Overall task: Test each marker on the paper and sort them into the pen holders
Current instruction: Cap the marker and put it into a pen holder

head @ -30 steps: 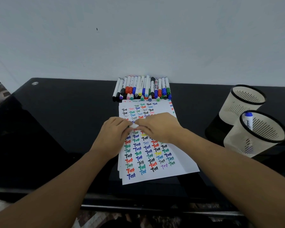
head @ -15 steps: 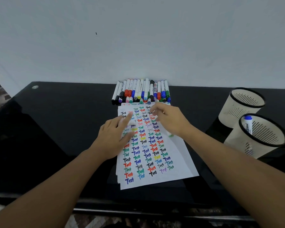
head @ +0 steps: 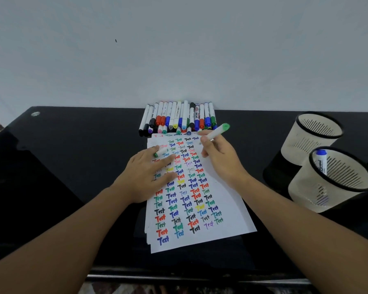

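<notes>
Step in hand: testing. The right hand (head: 223, 160) has its grip closed round a green marker (head: 216, 132), held pen-fashion with the green butt end raised toward one o'clock and the writing end down at the top of the paper (head: 225, 204), beside the uppermost rows of "Test" marks. The left hand (head: 148, 174) lies on the sheet with fingers mostly extended, steadying it, and pinches a small green cap (head: 158, 153) at the fingertips. The remaining markers (head: 179, 118) lie in a row at twelve o'clock of the paper, against the wall. Two pen holders (head: 318, 134) stand on the desk (head: 72, 158) at three o'clock; the nearer holder (head: 336, 183) already contains one blue-capped marker (head: 320, 162). Judgement: the next move calls for a short written mark in free space near the top edge, then recapping and a drop into the appropriate holder. Not determinable: the marker's tip, hidden behind the fingers; whether it touches the paper; the farther holder's contents; and which holder takes working markers.
</notes>
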